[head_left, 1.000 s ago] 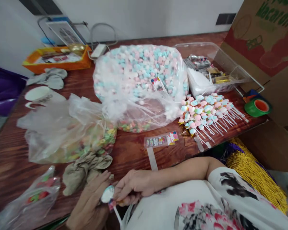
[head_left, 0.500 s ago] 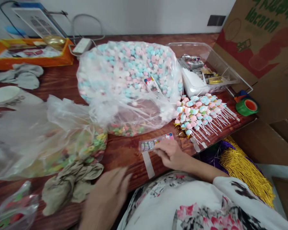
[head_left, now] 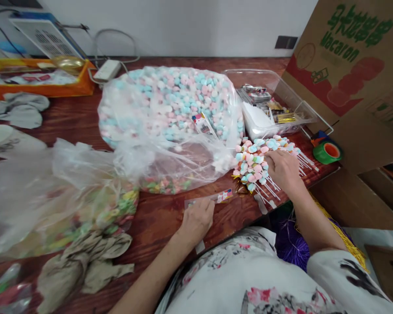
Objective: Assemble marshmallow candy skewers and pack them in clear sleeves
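Note:
My left hand is closed, its fingers bent over the left end of a small clear printed bag lying flat on the table. The fingertips are partly hidden. Over the pile of marshmallow skewers, my right hand has its fingers curled down, closed on a skewer among the others; the exact grip is hidden under the hand. Pink, white and blue marshmallows sit on white sticks that point toward the table's front right edge. A pale strip shows just below my left hand.
Behind lies a big clear bag of marshmallows. To the left are a bag of colourful candy and beige gloves. A clear plastic bin, green tape and a cardboard box stand at the right.
My left hand has moved right and up from the beige gloves onto the printed bag. My right hand has left that bag and gone right to the skewer pile.

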A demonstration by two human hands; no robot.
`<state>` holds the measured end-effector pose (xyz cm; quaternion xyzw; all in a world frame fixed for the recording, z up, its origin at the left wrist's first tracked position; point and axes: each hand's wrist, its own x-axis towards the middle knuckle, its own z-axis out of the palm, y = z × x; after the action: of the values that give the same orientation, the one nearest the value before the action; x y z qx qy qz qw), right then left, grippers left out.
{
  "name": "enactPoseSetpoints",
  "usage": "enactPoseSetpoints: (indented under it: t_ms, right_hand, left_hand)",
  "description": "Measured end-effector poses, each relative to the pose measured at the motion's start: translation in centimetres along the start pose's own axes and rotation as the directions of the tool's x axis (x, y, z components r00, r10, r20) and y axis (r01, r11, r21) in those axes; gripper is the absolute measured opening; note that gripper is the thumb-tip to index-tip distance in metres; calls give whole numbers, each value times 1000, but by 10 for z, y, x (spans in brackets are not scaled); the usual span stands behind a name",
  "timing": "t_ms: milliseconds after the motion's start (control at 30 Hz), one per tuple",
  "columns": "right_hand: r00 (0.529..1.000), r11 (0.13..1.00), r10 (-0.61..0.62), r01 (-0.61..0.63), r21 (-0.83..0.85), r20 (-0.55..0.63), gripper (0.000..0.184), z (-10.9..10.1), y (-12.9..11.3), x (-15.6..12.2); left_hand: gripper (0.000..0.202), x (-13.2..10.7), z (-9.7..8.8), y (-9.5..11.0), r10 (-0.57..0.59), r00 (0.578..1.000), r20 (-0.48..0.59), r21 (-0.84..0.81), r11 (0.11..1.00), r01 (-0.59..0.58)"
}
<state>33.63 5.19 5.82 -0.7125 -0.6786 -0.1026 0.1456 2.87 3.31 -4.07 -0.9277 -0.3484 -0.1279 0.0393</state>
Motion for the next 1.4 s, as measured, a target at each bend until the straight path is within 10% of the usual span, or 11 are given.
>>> enactPoseSetpoints:
  t_ms: [233, 400, 600, 767, 867, 1000, 1100, 1200, 1400]
  right_hand:
    - [975, 976, 214, -215, -14, -58, 44, 12, -7, 62]
    - [997, 970, 68, -57, 238, -37, 36, 22, -14, 72]
    - [999, 721, -28, 46, 691, -37, 35, 31, -34, 72]
    - [977, 468, -46, -165, 868, 210, 33, 39, -31, 88]
    - [953, 508, -32, -245, 826, 303, 22, 47, -28, 91]
    - [999, 734, 7, -41, 678, 53, 28, 36, -22, 84]
    - [960, 748, 91, 109, 655, -265, 21, 7, -17, 69]
    - [875, 683, 227, 170, 710, -427, 18, -24, -17, 44]
    - [854, 348, 451, 98, 932, -258, 14, -27, -40, -22]
  left_hand:
    - [17, 0, 2, -5, 14, 992, -124, -46, 999, -20]
    - [14, 5, -5, 7, -117, 992, -38, -103, 988, 113]
    - [21, 12, -7, 4, -225, 974, 9, -244, 944, 220]
    - [15, 8, -9, 11, -195, 979, 55, -132, 971, 201]
    - [20, 6, -11, 16, -224, 967, 119, -80, 969, 234]
    - [17, 5, -12, 10, -268, 959, 93, -191, 940, 281]
    - [18, 5, -10, -1, -307, 952, 1, -409, 868, 281]
    - [16, 4, -7, -8, -405, 913, -37, -590, 746, 307]
    - [11, -4, -5, -13, -387, 918, 85, -668, 662, 340]
